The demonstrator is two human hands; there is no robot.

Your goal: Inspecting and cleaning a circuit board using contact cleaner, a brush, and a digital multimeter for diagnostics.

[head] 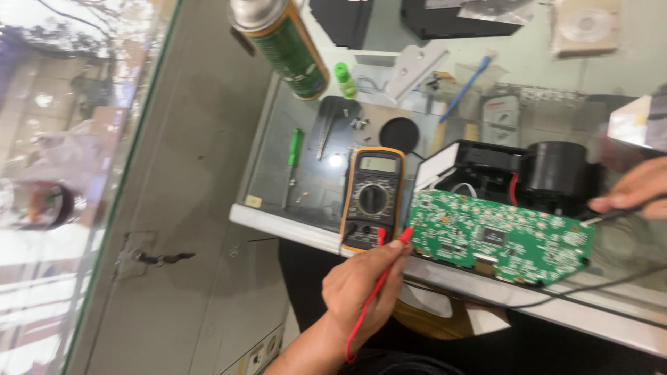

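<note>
- Board (501, 237): green circuit board, propped on a black housing (517, 170) at the glass counter (445, 281) edge. Long axis runs left-right, right end slightly lower; component face up toward camera.
- Left hand (361, 281): fingers pinched shut on the red probe (403, 236). Tip points up-right, touching the board's left edge. Red lead trails down past the wrist.
- Right hand (636, 189): closed on the black probe (611, 215), tip pointing left, at the board's right end.
- Board lies between both hands; each about equally near its end.
- Meter (373, 198): yellow, upright, just left of board.
</note>
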